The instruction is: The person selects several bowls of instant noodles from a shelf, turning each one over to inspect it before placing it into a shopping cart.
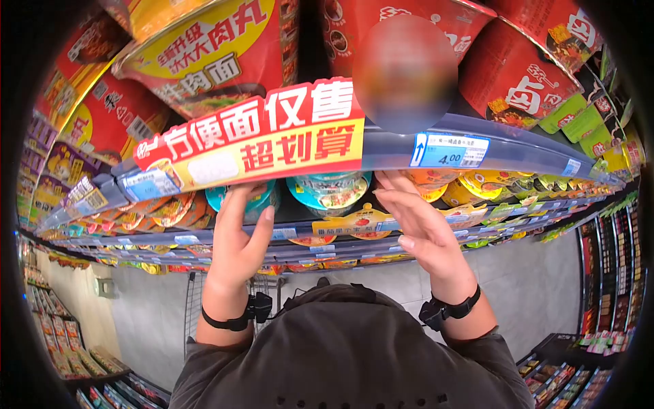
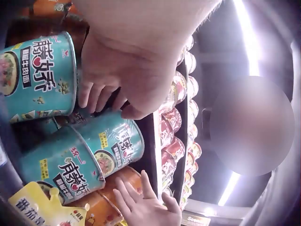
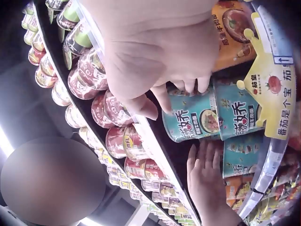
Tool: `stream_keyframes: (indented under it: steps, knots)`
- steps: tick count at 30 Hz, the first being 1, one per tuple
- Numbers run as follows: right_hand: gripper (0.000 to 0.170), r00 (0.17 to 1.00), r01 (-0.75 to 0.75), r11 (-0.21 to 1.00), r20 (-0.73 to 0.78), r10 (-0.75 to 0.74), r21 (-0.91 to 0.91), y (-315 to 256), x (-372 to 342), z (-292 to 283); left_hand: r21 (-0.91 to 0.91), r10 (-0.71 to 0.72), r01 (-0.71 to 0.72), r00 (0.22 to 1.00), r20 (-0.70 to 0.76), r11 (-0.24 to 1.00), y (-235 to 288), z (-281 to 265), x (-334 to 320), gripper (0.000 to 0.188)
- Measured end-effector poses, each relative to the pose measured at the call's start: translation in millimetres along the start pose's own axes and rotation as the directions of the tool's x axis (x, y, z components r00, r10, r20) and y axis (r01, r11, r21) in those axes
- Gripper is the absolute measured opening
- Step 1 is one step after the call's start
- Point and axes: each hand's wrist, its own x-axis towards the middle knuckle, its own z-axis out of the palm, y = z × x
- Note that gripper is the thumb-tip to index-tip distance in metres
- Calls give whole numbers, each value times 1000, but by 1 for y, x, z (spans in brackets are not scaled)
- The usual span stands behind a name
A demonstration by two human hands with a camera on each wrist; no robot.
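Observation:
Teal instant noodle cups (image 1: 330, 191) sit on the shelf below the top one, some stacked on each other. My left hand (image 1: 238, 235) reaches in at the left among them; its thumb stands apart from the fingers. In the left wrist view its fingertips hang between one teal noodle cup (image 2: 40, 77) and a stacked pair (image 2: 120, 143). My right hand (image 1: 426, 228) is on the other side of the stack, fingers extended. In the right wrist view its fingertips overlap the near end of a teal noodle cup (image 3: 193, 115). Neither hand has its fingers wrapped round a cup.
Above the hands runs the upper shelf edge with a red and yellow sign (image 1: 252, 129) and a price tag (image 1: 448, 150). Large red noodle buckets (image 1: 521, 85) stand on that shelf. A yellow tomato-print label (image 3: 273, 84) sticks out beside an orange noodle cup (image 3: 233, 35). A cart (image 1: 197, 307) is below.

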Motion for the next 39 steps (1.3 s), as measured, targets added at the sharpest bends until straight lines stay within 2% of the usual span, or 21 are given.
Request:
stream_keyframes:
  steps: [3,5,7,11,16,18,21,26,29,30,32,34,39]
  knots:
    - [58,997,41,999,-61,-43,-25,3,8,3,44,56,-58,997,49,997,-6,-2,12,43]
    - [58,998,50,998,-30,-51,-39,6,13,1,38,59,-61,996,63,997,-6,-2,19,42]
    - [58,998,55,998,-38,-57,-42,8,16,1,16,22,-25,990,139,1000,-6,-2,24,39]
    - [57,998,43,997,-39,-45,-60,9,17,2,73,36,-52,978,205,996,4,-3,30,39]
    - [59,999,38,999,-11,-38,-26,6,16,1,39,71,-82,972,224,996,9,-2,27,48]
    - [59,999,35,999,11,-34,-15,3,13,2,92,78,-102,969,234,991,16,-2,22,56]
    - [61,999,39,998,19,-38,-43,-2,5,3,41,76,-84,982,176,996,22,4,9,63]
    - [61,994,52,998,97,-55,24,-9,-17,0,66,108,-117,986,123,991,39,10,-20,67]
    - [61,989,47,998,138,-51,32,-15,-38,-2,35,56,-60,994,90,998,56,18,-43,65]
    - [60,986,53,996,157,-63,66,-17,-45,-2,14,-10,9,997,80,1000,65,21,-52,64]
    - [61,979,64,992,183,-84,111,-18,-61,-4,8,4,-4,999,54,1000,77,28,-70,64]
    - [62,981,13,986,190,-46,167,-21,-79,-8,-1,28,-28,999,22,1000,88,34,-90,63]
    - [64,979,-127,944,192,70,306,-20,-130,-9,-37,-80,80,997,-15,996,113,55,-148,65]
